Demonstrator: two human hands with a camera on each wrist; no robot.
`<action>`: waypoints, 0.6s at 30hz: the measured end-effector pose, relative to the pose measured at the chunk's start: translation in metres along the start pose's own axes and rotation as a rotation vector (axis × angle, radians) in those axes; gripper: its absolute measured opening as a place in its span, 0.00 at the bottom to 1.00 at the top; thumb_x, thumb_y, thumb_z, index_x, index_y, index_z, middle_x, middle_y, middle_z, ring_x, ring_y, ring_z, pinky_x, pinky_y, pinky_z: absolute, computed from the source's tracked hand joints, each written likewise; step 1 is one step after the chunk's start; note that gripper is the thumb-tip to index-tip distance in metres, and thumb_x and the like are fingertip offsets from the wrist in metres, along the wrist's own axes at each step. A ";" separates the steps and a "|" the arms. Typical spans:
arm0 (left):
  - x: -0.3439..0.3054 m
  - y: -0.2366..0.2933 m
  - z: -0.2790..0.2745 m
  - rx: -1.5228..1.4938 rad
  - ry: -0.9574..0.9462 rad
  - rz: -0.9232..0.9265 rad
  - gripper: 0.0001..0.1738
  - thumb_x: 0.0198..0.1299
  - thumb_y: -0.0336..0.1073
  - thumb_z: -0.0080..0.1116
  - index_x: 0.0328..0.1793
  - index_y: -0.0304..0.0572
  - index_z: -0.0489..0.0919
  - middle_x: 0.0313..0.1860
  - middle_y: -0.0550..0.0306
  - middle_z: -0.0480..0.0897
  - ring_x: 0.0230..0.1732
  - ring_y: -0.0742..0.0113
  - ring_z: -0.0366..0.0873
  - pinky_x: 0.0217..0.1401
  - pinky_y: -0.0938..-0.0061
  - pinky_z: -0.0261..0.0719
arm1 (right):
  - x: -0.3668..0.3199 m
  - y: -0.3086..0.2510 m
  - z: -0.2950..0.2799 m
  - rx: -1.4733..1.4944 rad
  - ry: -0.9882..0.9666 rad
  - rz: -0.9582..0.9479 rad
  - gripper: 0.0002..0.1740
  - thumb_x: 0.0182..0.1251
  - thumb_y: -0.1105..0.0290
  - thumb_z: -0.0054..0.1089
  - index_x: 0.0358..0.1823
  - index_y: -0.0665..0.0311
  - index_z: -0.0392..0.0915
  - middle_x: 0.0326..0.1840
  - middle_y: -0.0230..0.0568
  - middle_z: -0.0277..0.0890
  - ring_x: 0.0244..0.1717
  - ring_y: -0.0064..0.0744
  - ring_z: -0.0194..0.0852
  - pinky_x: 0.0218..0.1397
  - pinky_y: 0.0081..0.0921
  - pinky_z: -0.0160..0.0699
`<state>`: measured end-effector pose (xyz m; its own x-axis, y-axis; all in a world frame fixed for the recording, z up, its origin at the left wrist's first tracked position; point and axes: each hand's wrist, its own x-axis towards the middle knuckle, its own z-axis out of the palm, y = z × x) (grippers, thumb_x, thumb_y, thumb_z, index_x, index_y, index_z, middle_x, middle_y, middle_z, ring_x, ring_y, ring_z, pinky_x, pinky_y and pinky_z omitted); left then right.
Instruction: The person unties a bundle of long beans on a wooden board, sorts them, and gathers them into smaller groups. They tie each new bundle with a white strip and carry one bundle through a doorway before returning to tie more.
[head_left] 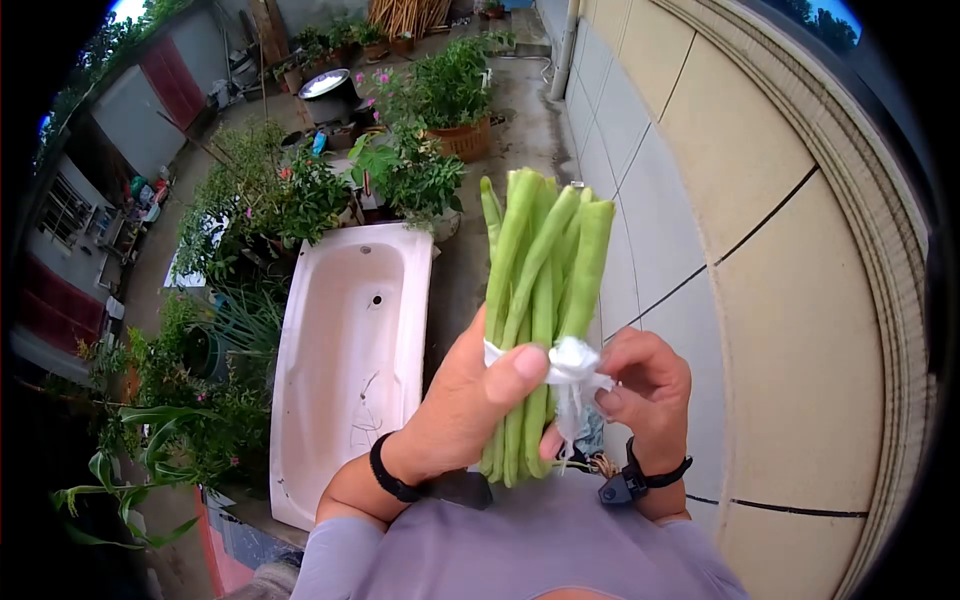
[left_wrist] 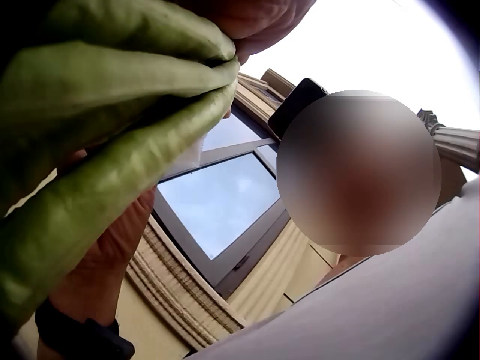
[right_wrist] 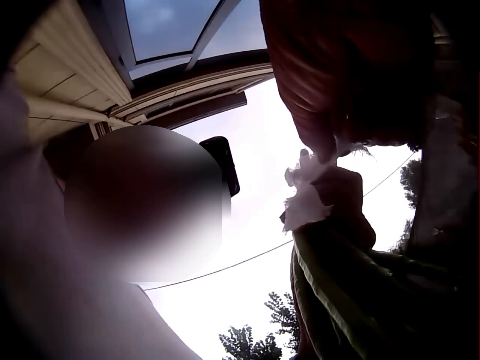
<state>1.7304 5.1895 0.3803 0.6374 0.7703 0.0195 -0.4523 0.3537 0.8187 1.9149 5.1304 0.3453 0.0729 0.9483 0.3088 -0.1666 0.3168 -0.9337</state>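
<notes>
My left hand (head_left: 450,400) grips a bundle of long green beans (head_left: 545,260) around its middle, thumb across the front. The beans stand nearly upright, their cut ends fanned at the top. A white plastic strip (head_left: 574,362) circles the bundle and bunches into a knot beside the left thumb, with loose ends trailing down. My right hand (head_left: 650,385) pinches an end of this strip between thumb and fingertips. In the left wrist view, the beans (left_wrist: 112,172) fill the left side. The right wrist view shows the white plastic (right_wrist: 307,199) at the right fingers, in dark light.
A pale pink bathtub (head_left: 345,400) stands on the left, beyond the left forearm. Potted plants (head_left: 440,90) and a large lidded pot (head_left: 330,95) are farther off. A tiled wall (head_left: 740,300) runs close along the right.
</notes>
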 end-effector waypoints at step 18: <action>0.315 -0.061 -0.104 0.022 -0.718 -0.121 0.29 0.65 0.43 0.58 0.67 0.37 0.63 0.51 0.45 0.78 0.38 0.62 0.82 0.41 0.71 0.80 | 0.264 0.096 -0.205 -0.059 -0.431 -0.451 0.09 0.52 0.82 0.70 0.36 0.68 0.84 0.31 0.41 0.80 0.24 0.33 0.80 0.24 0.26 0.77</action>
<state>1.8938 5.4656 0.2767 0.9378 0.1857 0.2933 -0.3447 0.3976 0.8504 2.1200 5.4082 0.2998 -0.2820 0.6469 0.7085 -0.1567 0.6975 -0.6992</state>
